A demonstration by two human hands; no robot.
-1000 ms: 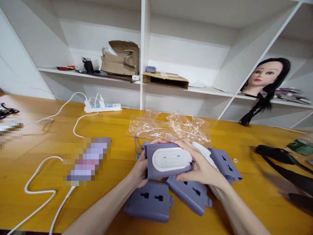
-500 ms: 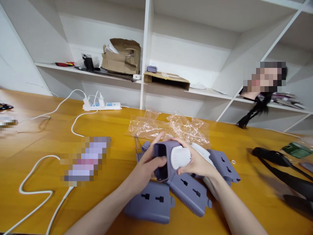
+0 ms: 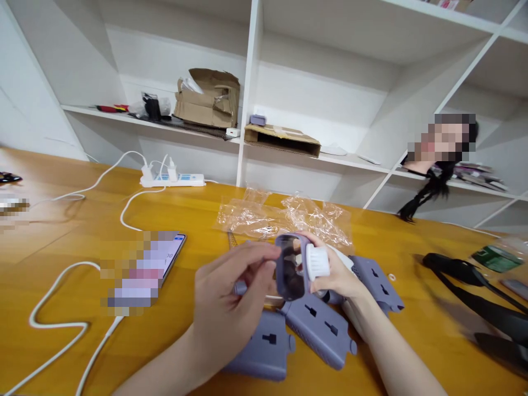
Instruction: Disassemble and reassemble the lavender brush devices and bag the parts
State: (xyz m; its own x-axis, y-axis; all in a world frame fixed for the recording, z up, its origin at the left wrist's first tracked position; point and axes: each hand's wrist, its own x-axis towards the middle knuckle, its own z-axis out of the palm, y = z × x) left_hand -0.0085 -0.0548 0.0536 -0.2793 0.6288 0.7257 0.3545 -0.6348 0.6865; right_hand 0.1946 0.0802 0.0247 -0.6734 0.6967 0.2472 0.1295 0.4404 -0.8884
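Observation:
My right hand (image 3: 340,275) grips a hollow purple plastic housing (image 3: 293,278), its dark open end turned to the left. A white ridged cap (image 3: 318,262) sticks out of the housing's near right side. At the left rim of that opening, my left hand (image 3: 225,300) is closed in a pinch of thumb and forefinger. What is between those fingertips, if anything, I cannot make out. Below the hands lie purple casings with dark keyhole-like slots: one casing (image 3: 268,355) partly behind my left hand, another (image 3: 324,330) in the middle, and a third (image 3: 376,283) right of my right wrist.
Crumpled clear plastic bags (image 3: 284,214) lie behind the hands. To the left are a phone (image 3: 144,269) on a white cable and a power strip (image 3: 185,180). A black strapped object (image 3: 457,269) lies at the right. White shelving (image 3: 243,159) stands along the back.
My left thumb has come out of the housing's opening, and the left hand has moved left into a pinch at its rim. The housing has shifted slightly right and turned in my right hand.

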